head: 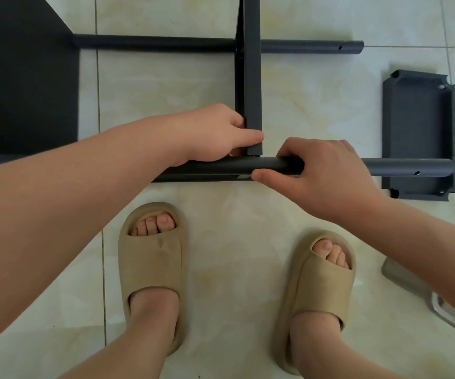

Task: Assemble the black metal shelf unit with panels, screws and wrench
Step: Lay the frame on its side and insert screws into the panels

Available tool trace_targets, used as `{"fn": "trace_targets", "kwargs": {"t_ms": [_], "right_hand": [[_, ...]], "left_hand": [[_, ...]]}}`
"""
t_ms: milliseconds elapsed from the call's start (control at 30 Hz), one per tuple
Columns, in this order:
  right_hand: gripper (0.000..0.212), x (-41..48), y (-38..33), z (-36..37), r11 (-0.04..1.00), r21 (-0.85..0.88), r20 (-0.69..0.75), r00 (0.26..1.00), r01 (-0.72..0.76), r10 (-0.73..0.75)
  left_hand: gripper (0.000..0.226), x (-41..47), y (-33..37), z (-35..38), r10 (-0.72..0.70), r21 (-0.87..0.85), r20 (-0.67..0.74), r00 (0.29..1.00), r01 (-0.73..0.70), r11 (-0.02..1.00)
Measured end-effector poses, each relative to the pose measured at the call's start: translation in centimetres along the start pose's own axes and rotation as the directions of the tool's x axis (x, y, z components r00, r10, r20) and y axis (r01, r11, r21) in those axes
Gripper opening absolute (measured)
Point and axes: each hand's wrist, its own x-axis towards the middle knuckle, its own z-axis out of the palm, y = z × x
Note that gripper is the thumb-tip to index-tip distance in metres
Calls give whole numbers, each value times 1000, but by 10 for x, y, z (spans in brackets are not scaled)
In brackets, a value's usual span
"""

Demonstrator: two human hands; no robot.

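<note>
left hand (215,135) grips shelf panel (252,86) end, right hand (327,173) wraps near tube (407,166) lying left-right; joint sits between them, panel running perpendicular, away from person.

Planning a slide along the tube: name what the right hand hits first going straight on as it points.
Likely the near end of the middle panel, where the left hand grips it; the right hand on the near tube points left towards it. Depth is unclear.
</note>
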Motion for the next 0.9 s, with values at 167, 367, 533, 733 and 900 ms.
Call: {"fn": "trace_targets", "kwargs": {"t_ms": [167,367,533,733,900], "right_hand": [[49,0,5,6,999,-12,-34,999,41,-41],[54,0,8,13,995,-44,-61,994,85,-87],[61,5,11,16,994,-58,-28,996,89,-90],[61,10,12,14,992,-87,-4,996,85,-86],[55,14,16,14,992,-85,15,995,95,-94]], "left_hand": [[40,0,-1,1,2,-11,-2,1000,-2,1000],[39,2,-2,1,13,-18,2,1000,-13,1000],[48,4,-4,0,6,-19,19,1000,-6,1000],[49,4,-2,-2,1,3,20,1000,-1,1000],[37,4,-2,0,17,33,-8,1000,-17,999]]}}
